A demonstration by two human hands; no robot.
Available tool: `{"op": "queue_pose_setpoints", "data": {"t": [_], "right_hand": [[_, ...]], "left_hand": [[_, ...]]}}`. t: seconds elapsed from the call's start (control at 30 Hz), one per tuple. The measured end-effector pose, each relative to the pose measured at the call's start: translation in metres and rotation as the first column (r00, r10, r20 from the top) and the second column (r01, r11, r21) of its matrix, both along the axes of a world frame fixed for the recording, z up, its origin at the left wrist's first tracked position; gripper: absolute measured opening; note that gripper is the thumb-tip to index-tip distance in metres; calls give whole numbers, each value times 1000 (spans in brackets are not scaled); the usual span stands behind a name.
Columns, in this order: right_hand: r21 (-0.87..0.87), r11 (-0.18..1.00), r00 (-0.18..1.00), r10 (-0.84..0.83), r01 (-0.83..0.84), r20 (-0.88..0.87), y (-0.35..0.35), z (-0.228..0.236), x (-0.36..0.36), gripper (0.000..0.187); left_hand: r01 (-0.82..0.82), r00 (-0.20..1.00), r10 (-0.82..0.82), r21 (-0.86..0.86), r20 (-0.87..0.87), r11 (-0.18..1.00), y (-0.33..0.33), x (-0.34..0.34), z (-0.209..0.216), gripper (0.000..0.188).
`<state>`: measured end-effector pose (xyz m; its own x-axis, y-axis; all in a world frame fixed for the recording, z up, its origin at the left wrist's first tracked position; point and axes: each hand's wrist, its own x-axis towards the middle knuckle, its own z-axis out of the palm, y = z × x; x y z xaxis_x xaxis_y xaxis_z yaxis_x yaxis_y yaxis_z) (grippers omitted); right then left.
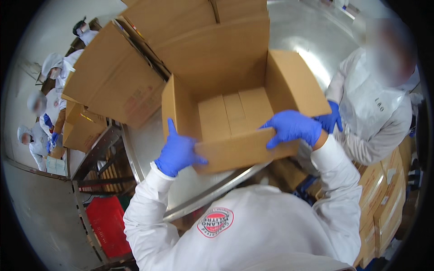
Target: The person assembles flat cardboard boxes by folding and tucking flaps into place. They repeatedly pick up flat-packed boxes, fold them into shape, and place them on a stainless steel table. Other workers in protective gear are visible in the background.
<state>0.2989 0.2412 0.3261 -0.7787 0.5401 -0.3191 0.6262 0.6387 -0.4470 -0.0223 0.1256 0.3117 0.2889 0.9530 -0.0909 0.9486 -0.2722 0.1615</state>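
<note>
An open-topped cardboard box (233, 154) stands in front of me on the metal table (190, 189), its bare inside facing up and its near flap toward my body. Blue-gloved, my left hand (177, 151) grips the near left corner, with one finger pointing up along the left wall. My right hand (291, 128), also gloved in blue, is closed over the near edge toward the right corner, fingers folded over the flap. The right flap (296, 83) leans outward. Where my thumbs and fingers press behind the cardboard is partly hidden.
More large cardboard boxes (118, 74) stand close on the left and behind. At the right, a co-worker's blue-gloved hand (331, 118) is beside the box's right flap. Taped cartons (384, 194) are stacked lower right; a red crate (106, 223) sits lower left. Several people work far left.
</note>
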Motion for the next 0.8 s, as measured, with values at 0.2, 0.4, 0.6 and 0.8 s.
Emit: {"op": "queue_pose_setpoints", "data": {"t": [0.2, 0.4, 0.6, 0.8], "right_hand": [[219, 975, 999, 39, -31, -30, 0, -6, 3, 42], [373, 919, 965, -28, 128, -261, 1, 5, -5, 53], [485, 522, 683, -687, 702, -249, 12, -17, 1, 87], [107, 836, 785, -451, 538, -425, -2, -48, -39, 61]], "left_hand": [[-120, 990, 87, 347, 111, 930, -6, 14, -21, 31], [-256, 964, 230, 223, 137, 941, -3, 9, -21, 31], [-161, 986, 149, 210, 71, 964, -60, 9, -7, 40], [-325, 943, 331, -318, -35, 891, -114, -4, 53, 57]]}}
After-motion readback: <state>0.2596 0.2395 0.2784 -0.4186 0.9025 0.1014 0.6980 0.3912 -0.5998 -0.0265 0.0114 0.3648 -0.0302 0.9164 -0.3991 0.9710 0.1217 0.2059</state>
